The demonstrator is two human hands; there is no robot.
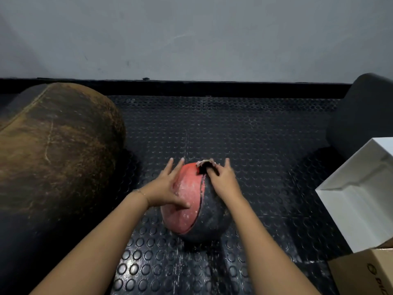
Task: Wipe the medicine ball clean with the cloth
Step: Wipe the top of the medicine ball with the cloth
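wiping the far crown of a dusty ball

sitting on the studded black rubber mat (255, 133), between the two forearms: the medicine ball (191, 209), half red, half black, with pale dusty streaks on both halves. pressed flat on the red side, fingers spread wide and holding nothing: the left hand (168, 188). curled over the far top of the ball, fingers closed on the cloth (205, 166), a small dark wad with a pale frayed edge: the right hand (223, 180).

best done, probably, with firm pressure from the bracing palm to stop any rolling on the studs. short overlapping strokes down from the crown toward the seam. then a turn of the ball to bring the chalky near side up. a fresh fold of cloth once dirty.

to the left, just beside the ball, a worn brown leather bag (57, 141) lying on its side. behind the mat, a plain grey wall (191, 35) with scuffs. on the right, a white box (361, 188), a cardboard box (368, 271) below it, and a dark rounded shape (365, 111) at the edge, not identifiable. whitish smears on the mat near the ball.
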